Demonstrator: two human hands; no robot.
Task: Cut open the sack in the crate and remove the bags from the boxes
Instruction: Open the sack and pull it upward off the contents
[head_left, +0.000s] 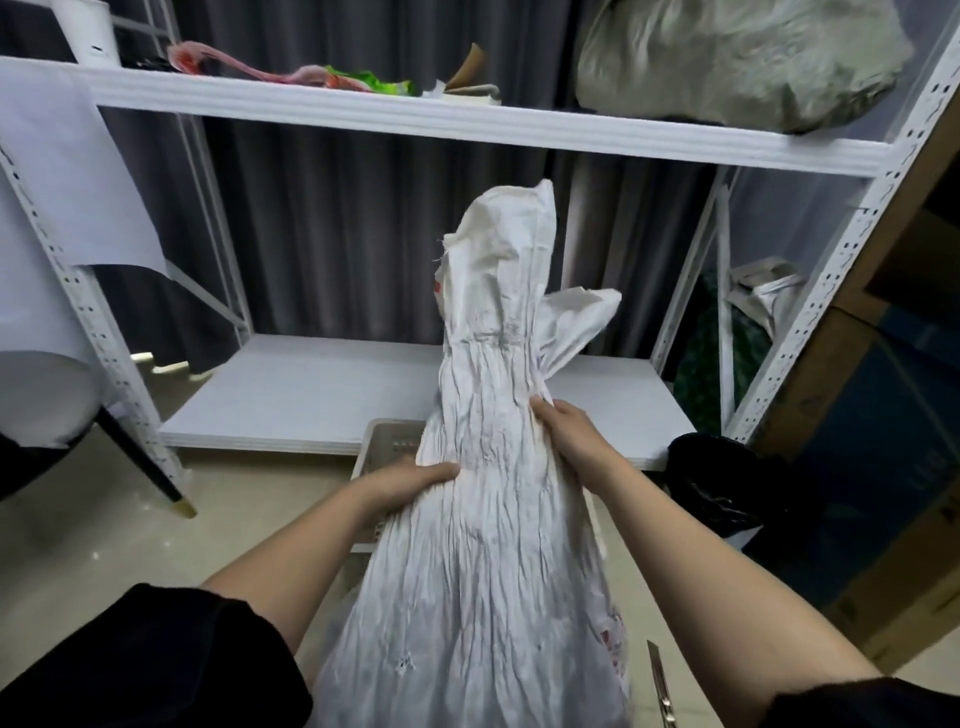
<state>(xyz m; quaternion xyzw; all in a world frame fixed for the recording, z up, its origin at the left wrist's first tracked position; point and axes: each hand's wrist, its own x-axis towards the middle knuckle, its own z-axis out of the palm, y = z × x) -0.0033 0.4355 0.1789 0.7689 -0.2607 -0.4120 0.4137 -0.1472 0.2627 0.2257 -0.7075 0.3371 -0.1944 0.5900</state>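
A crumpled white woven sack (488, 519) stands tall in the middle of the view, its gathered top flopping up toward the shelf. My left hand (410, 480) grips its left side and my right hand (569, 434) grips its right side, a little higher. Behind and under the sack, a corner of a pale plastic crate (387, 447) shows on the floor. A utility knife (662, 686) lies at the bottom right near my right arm. The sack's contents and any boxes inside are hidden.
A white metal shelf rack (415, 119) stands just ahead, its low board (311, 395) behind the crate. A grey bundle (737, 57) sits top right. A black bag (717, 488) and large cardboard boxes (883, 415) stand right, a chair (47, 415) left.
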